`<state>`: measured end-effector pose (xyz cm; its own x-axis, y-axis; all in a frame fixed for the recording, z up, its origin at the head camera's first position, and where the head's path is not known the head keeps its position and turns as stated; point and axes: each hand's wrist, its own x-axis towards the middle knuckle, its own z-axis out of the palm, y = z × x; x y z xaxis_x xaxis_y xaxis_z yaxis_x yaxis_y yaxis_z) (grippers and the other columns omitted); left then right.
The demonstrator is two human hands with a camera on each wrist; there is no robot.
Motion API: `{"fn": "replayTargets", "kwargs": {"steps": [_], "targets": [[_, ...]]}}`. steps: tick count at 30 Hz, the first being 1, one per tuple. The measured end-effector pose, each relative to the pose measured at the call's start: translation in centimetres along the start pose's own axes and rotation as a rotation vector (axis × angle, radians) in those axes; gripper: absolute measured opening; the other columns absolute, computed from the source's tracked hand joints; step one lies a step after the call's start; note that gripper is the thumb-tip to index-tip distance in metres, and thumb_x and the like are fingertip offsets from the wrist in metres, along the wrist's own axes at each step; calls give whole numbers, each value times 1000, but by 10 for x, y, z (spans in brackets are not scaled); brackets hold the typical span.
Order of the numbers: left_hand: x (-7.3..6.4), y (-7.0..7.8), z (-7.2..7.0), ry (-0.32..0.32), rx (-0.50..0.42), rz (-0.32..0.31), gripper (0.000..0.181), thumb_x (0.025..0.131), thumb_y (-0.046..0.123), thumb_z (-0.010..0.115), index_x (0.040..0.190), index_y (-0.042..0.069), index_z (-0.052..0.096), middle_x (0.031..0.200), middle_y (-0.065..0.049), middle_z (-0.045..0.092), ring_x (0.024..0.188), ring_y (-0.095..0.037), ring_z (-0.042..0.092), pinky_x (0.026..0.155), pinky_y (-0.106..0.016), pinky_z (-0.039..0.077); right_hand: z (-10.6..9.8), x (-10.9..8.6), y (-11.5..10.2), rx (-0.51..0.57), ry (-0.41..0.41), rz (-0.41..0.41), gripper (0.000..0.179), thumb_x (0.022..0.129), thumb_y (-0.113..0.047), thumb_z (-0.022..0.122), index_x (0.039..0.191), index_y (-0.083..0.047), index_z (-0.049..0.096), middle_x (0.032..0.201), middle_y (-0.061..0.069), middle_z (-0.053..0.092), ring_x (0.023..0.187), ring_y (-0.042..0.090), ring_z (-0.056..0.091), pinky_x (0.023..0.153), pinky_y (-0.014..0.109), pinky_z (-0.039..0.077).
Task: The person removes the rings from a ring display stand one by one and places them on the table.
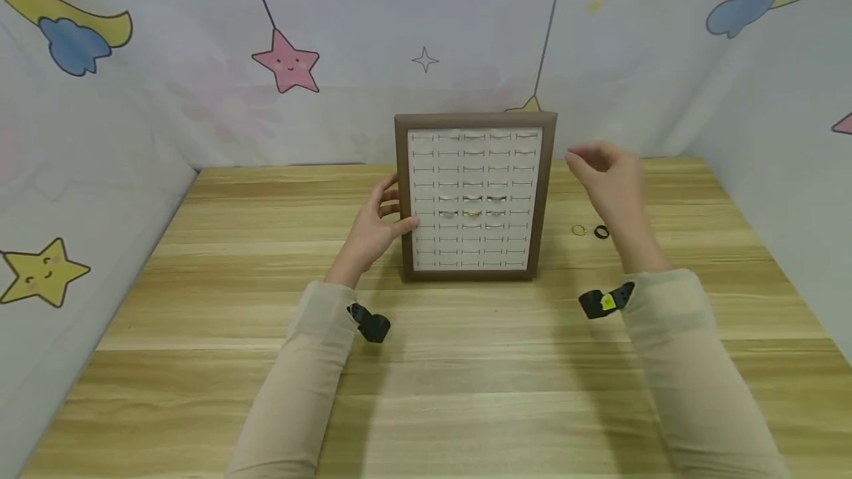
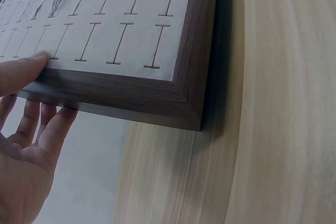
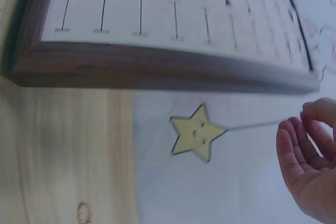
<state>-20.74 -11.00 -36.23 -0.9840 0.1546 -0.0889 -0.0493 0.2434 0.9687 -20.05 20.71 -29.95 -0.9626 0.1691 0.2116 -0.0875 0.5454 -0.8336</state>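
Observation:
A ring display board (image 1: 472,242) with a brown frame and a white slotted face stands upright on the table. Several rings (image 1: 472,213) sit in its middle slots. My left hand (image 1: 374,228) grips the board's left edge, thumb on the front and fingers behind, as the left wrist view shows up close. Just off the upper right corner, my right hand (image 1: 609,176) is raised with fingers bent and the tips close to the thumb; I cannot tell whether something small is between them. Below it, a gold ring (image 1: 579,230) and a black ring (image 1: 602,232) lie on the table.
The wood-grain table (image 1: 266,257) reaches back to a white cloth backdrop (image 1: 359,13) printed with stars and moons. Cloth also hangs along both sides. Each wrist wears a small black camera, the left one (image 1: 373,326) and the right one (image 1: 602,301).

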Motion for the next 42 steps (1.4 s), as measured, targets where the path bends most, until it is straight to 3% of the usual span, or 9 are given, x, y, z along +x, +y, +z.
{"fn": "replayTargets", "kwargs": {"steps": [3,6,9,12,17,30,42], "targets": [[0,0,0,1,1,3,80,87,6,68,151,26,24,144,-10,38,133,-30,41,104,-47,45,10,-4,-14,-63,-33,-108,31,94,-26,60,109,0,66,99,3,68,88,3,59,83,20,47],[0,1,1,4,8,1,79,87,6,68,151,25,25,144,-10,39,132,-30,42,103,-47,45,21,-9,-22,-136,-112,-187,23,94,-18,60,106,0,67,105,17,68,93,20,63,86,32,51],[-1,1,1,5,12,-1,79,87,6,68,151,24,24,144,-10,39,132,-30,42,103,-47,45,30,-14,-26,-224,-188,-266,16,93,-11,60,101,1,67,103,18,68,92,29,65,83,41,52],[-1,2,1,5,15,-4,80,87,5,68,151,24,24,144,-10,38,132,-30,42,103,-47,45,39,-16,-27,-308,-249,-339,13,91,-6,60,98,2,68,99,17,68,90,29,64,82,41,53],[-1,3,1,6,14,-4,79,87,5,67,151,22,24,145,-11,38,132,-29,42,104,-47,45,51,-19,-27,-392,-313,-378,13,90,-3,60,99,2,69,102,17,69,94,28,64,85,39,54],[0,1,1,4,12,0,75,88,5,67,150,19,27,146,-10,38,132,-29,43,103,-46,45,62,-24,-27,-464,-285,-362,12,91,-5,63,98,1,69,105,16,65,98,28,62,86,37,53],[-1,2,1,7,8,-8,75,88,6,67,149,20,27,146,-10,37,132,-29,42,104,-46,45,63,-25,-19,-469,-252,-467,10,90,-5,63,95,2,67,101,14,63,97,28,61,88,37,53]]}}
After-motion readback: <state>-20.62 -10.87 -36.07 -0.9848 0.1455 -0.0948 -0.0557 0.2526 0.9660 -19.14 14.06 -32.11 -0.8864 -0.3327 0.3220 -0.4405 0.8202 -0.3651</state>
